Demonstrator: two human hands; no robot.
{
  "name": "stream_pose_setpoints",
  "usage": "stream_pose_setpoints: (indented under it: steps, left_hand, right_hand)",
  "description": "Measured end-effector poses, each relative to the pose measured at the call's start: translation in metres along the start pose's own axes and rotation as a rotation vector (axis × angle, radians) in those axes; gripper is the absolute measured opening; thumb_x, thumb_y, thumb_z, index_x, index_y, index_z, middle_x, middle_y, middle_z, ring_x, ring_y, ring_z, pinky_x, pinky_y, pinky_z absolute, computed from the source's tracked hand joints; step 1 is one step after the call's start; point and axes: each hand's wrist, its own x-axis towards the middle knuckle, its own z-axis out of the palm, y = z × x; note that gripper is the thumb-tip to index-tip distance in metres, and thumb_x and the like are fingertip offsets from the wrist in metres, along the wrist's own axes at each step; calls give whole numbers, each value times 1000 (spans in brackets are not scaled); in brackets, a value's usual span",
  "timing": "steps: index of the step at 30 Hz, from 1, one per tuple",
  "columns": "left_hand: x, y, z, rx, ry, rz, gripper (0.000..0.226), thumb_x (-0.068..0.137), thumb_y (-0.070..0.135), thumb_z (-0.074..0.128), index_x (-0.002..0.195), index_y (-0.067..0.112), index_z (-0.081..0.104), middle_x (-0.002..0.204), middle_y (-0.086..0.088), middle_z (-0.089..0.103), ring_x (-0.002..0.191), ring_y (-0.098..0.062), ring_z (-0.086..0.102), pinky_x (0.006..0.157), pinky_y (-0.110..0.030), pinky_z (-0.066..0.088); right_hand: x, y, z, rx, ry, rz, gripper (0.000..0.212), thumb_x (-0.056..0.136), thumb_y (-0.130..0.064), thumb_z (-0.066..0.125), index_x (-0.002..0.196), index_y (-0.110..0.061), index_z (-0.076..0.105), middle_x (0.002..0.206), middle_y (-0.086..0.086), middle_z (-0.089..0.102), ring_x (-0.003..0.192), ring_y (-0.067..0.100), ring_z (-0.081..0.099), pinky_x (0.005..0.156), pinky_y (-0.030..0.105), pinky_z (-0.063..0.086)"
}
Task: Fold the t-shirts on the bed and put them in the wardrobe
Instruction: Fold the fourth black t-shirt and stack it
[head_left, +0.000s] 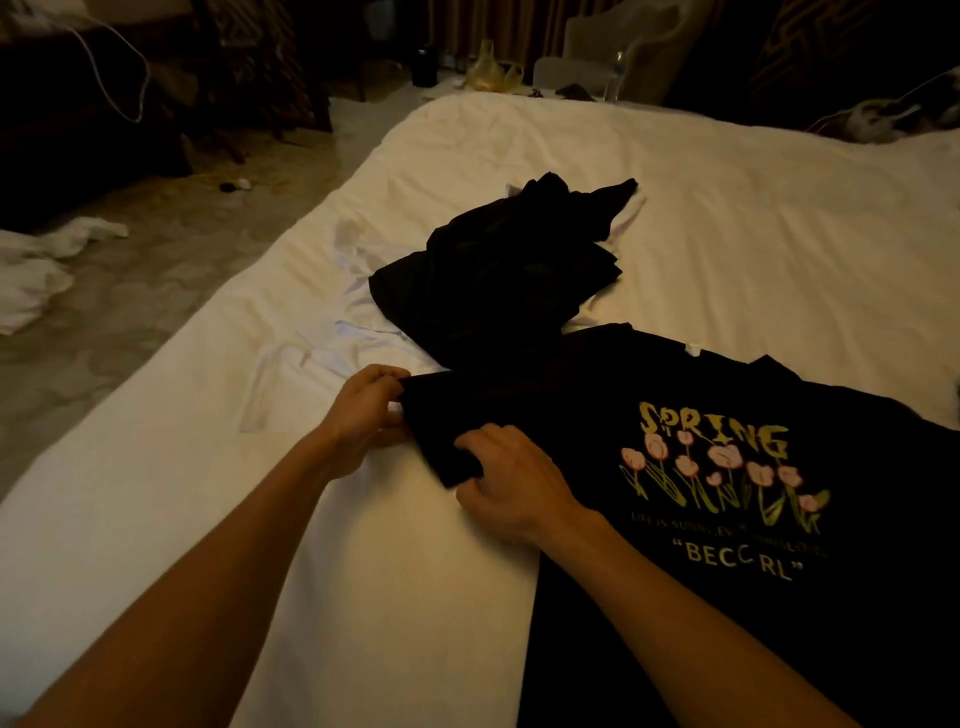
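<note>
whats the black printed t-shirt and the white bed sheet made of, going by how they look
Printed t-shirt: soft matte knit, probably cotton; it lies limp and bunches where the left hand and right hand grip its sleeve. The yellow and pink print looks like flat ink.
Bed sheet: white woven cloth, likely cotton, with shallow creases and a faint sheen.

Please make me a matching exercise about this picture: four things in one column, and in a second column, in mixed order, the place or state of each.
Column one:
1. printed t-shirt
2. black pile
3. white cloth
4. left hand

Column two:
A. lies on the floor
B. crumpled in the middle of the bed
C. spread flat, face up
D. pinches the sleeve

Pairs: 1-C, 2-B, 3-A, 4-D.
</note>
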Motion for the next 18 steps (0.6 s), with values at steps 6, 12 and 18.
stream_pose_setpoints:
  steps: [6,12,18]
  left_hand:
    - [10,-26,-17,283,-125,196,52,83,-16,62,123,16,56,112,0,64,103,-24,68,79,-36,60]
    - [18,-34,-6,692,-65,362,53,73,15,84,120,15,61,104,4,62,91,-9,62,83,-28,50]
    - [21,-43,0,879,20,502,21,80,11,71,100,5,68,99,-5,54,90,-27,57,72,-30,39]
  right_hand:
    - [5,5,14,-72,66,-39,27,92,-32,56,113,-21,67,105,-1,62,97,18,54,80,31,47]
    - [3,10,11,-25,103,-10,17,90,-33,52,97,-22,63,93,-4,61,87,14,52,72,31,46]
    - [-2,16,14,-33,106,-46,15,88,-33,55,94,-23,63,89,-4,62,83,14,53,72,31,48]
